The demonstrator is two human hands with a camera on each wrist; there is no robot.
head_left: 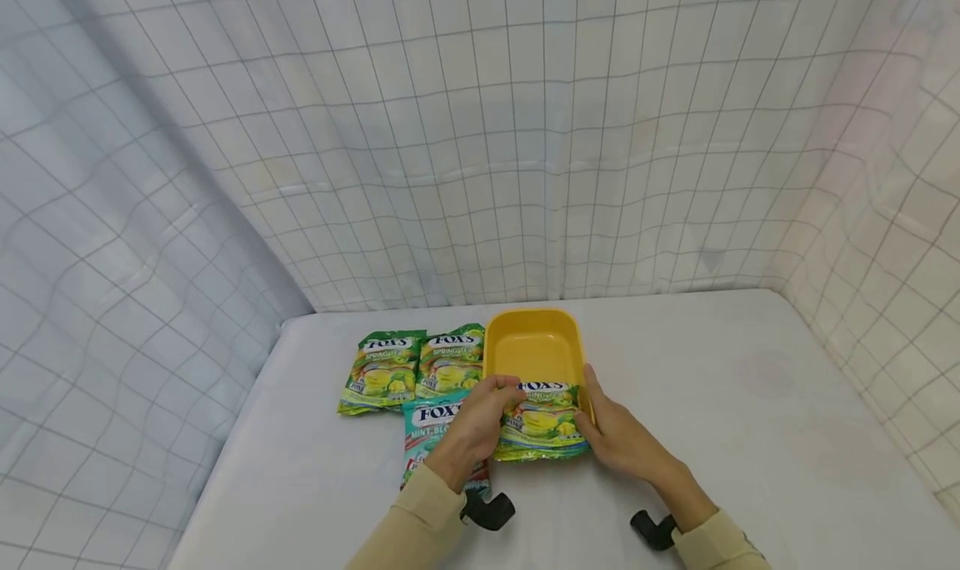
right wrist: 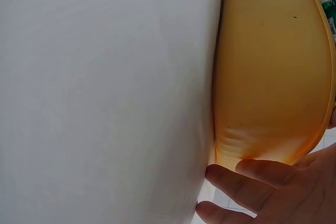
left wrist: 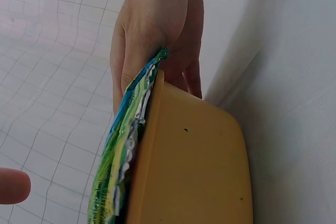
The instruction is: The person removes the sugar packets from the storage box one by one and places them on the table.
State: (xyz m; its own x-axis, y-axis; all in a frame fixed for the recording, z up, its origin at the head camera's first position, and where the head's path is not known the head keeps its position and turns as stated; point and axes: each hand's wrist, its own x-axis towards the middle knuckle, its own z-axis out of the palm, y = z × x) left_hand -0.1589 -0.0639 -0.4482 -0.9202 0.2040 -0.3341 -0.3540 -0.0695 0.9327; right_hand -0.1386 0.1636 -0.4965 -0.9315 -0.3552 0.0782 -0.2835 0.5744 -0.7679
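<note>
A green candy packet (head_left: 542, 420) labelled FOX'S Spring Tea lies over the near part of a yellow tray (head_left: 534, 353). Its edge runs along the rim in the left wrist view. At the packet's left side, my left hand (head_left: 480, 412) holds it with thumb and forefinger close together; the other fingers are hidden. On the right, my right hand (head_left: 622, 437) grips the tray's side, thumb over the packet and fingers down the outer wall. Those fingers (right wrist: 247, 182) touch the tray's end in the right wrist view.
Two more green FOX'S packets (head_left: 384, 372) lie left of the tray. A teal mint packet (head_left: 431, 424) sits in front of them, partly under my left forearm. White table (head_left: 712, 403) extends to the right, and a grid-patterned curtain (head_left: 480, 137) encloses the back and sides.
</note>
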